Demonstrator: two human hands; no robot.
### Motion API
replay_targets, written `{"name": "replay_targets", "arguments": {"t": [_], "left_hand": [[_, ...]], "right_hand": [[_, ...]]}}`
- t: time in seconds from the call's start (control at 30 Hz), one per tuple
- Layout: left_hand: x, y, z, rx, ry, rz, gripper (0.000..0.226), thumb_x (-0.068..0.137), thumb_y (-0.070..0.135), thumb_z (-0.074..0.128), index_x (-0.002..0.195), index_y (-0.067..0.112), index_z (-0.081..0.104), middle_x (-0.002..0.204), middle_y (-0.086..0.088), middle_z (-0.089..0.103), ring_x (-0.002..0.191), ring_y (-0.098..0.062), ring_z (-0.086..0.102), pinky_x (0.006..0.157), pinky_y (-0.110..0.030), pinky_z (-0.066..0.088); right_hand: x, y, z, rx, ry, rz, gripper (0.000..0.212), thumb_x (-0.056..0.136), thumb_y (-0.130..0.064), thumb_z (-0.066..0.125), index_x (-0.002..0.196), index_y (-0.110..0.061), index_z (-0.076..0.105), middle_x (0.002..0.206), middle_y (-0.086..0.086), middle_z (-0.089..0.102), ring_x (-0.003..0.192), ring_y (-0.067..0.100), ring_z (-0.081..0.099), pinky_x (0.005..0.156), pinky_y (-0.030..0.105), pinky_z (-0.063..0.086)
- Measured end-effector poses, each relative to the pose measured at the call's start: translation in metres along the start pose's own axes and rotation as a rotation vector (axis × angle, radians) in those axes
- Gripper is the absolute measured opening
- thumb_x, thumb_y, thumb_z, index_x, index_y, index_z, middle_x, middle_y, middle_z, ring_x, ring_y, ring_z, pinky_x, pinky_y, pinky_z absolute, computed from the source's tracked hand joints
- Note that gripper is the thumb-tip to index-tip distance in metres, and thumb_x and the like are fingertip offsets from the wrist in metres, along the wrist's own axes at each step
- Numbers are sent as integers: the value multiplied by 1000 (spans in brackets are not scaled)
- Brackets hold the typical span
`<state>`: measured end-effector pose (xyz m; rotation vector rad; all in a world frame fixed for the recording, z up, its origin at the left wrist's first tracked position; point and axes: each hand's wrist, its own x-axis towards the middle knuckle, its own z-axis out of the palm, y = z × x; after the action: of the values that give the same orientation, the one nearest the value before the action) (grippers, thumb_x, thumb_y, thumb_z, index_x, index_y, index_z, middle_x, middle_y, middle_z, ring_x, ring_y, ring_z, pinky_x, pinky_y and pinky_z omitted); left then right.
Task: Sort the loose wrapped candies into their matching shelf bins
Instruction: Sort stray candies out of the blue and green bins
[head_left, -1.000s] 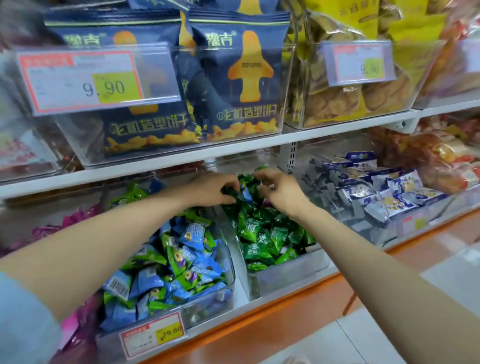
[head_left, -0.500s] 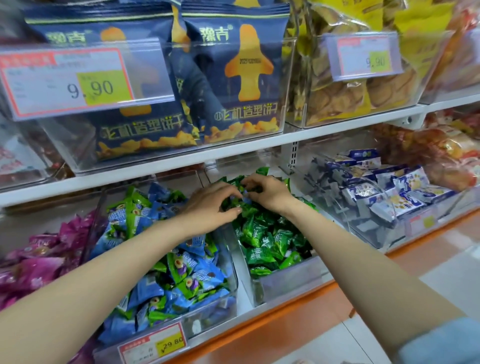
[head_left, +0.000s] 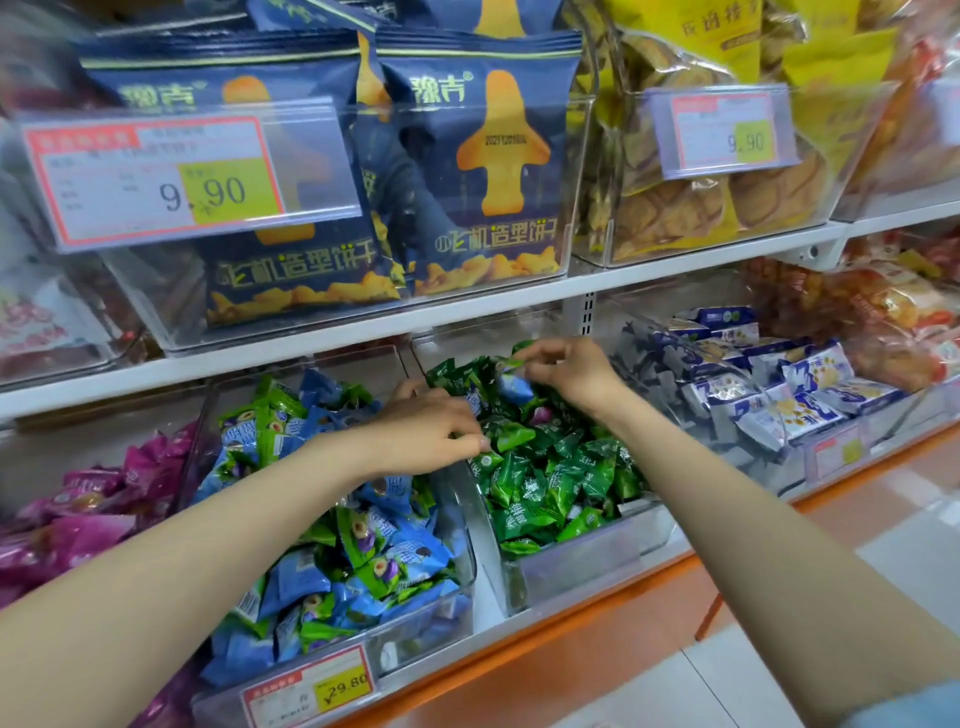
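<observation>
Now our right hand (head_left: 569, 371) pinches a green candy (head_left: 511, 362); we cannot tell if our curled left hand (head_left: 423, 431) holds any

We log upper shelf (head_left: 322, 340): two clear tubs (head_left: 171, 317), blue biscuit bags (head_left: 488, 171) beside yellow bags (head_left: 831, 78) | lower shelf (head_left: 485, 597): we count four clear bins (head_left: 582, 564) side by side – pink candies (head_left: 93, 509), blue candies (head_left: 374, 561), green candies (head_left: 540, 488), white packets (head_left: 779, 395)

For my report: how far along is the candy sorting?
Done: the clear plastic bin holds mostly dark green wrapped candies. In hand: the right hand pinches one at the back; the left hand rests on the pile. Left: a light blue wrapped candy and a pink candy lie among them.
</observation>
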<state>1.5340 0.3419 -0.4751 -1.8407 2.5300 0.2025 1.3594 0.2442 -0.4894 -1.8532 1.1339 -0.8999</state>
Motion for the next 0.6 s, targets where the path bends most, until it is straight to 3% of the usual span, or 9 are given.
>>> {"name": "replay_targets", "arguments": {"t": [0.07, 0.13, 0.2, 0.27, 0.4, 0.53, 0.6], "left_hand": [[0, 4, 0, -180, 211, 16, 24, 92, 36, 52, 115, 29, 58, 126, 10, 52, 118, -11, 47, 103, -31, 26], [6, 10, -2, -372, 379, -82, 49, 85, 35, 65, 130, 27, 44, 137, 6, 43, 122, -13, 46, 98, -28, 35], [16, 15, -5, -537, 367, -179, 78, 80, 39, 70, 142, 26, 24, 147, 1, 31, 130, -17, 39, 100, -27, 33], [27, 18, -6, -609, 320, -169, 79, 81, 35, 70, 143, 26, 23, 146, -1, 35, 128, -18, 42, 94, -23, 35], [32, 6, -5, -531, 461, -175, 54, 83, 21, 69, 131, 15, 45, 130, -7, 54, 118, -23, 52, 85, -25, 40], [22, -14, -13, -444, 581, -332, 64, 87, 25, 64, 141, 8, 33, 144, -11, 40, 130, -27, 39, 95, -25, 31], [17, -21, -17, -449, 546, -396, 64, 90, 27, 60, 143, 7, 29, 147, -12, 35, 131, -28, 36, 97, -25, 29]], "right_hand": [[-7, -5, -16, 184, 0, -19, 16, 85, 0, 63, 96, -11, 67, 75, -7, 71, 64, -1, 60, 66, 11, 45], [-13, -10, -23, 262, -40, -45, 16, 84, 2, 62, 97, -6, 66, 56, -14, 65, 54, -5, 58, 57, 9, 46], [-17, -13, -18, 294, -83, -56, 12, 83, 3, 63, 90, -6, 65, 54, -11, 65, 51, -2, 58, 54, 12, 48], [-18, -16, -7, 315, -119, -48, 16, 83, 6, 62, 84, -10, 63, 56, -9, 66, 52, 0, 60, 55, 14, 51], [-7, -18, 4, 292, -88, -48, 17, 84, 5, 62, 90, -10, 66, 76, -5, 67, 66, 3, 63, 69, 18, 53], [11, -11, 16, -90, -70, -67, 24, 89, -1, 58, 110, -10, 66, 109, 6, 68, 100, 15, 61, 96, 27, 45], [19, -7, 28, -212, -148, -103, 30, 90, -6, 59, 119, -12, 63, 120, 5, 64, 111, 16, 57, 98, 23, 40]]}}
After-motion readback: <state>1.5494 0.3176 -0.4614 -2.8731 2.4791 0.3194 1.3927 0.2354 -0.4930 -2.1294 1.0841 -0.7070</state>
